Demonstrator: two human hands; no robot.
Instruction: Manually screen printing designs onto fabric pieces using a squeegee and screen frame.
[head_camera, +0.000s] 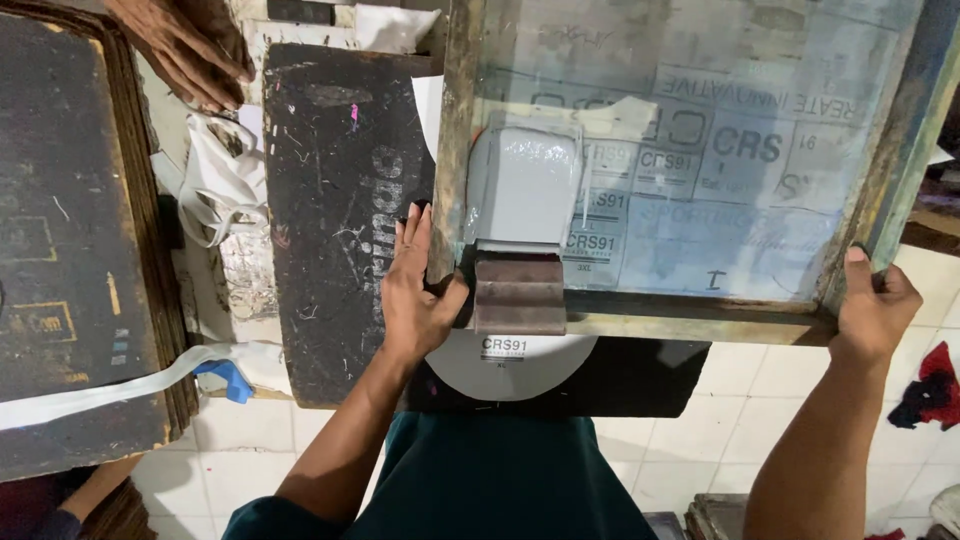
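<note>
A wooden-framed printing screen (700, 320) with a pale blue mesh is held over a black board (340, 220). My left hand (415, 290) grips the frame's near left corner, thumb hooked around the wood. My right hand (872, 305) grips the near right corner. A squeegee with a brown wooden handle (520, 290) rests inside the screen near the front rail, with grey ink (525, 185) spread above it. Under the screen, a grey fabric piece (510, 365) with a small printed label lies on the board.
Another person's hand (185, 45) reaches in at the top left, above a white cloth (215, 185). A second dark board (70, 230) lies at the left with a white strip and blue tape (225, 378). White floor tiles and a red rag (930, 385) lie below.
</note>
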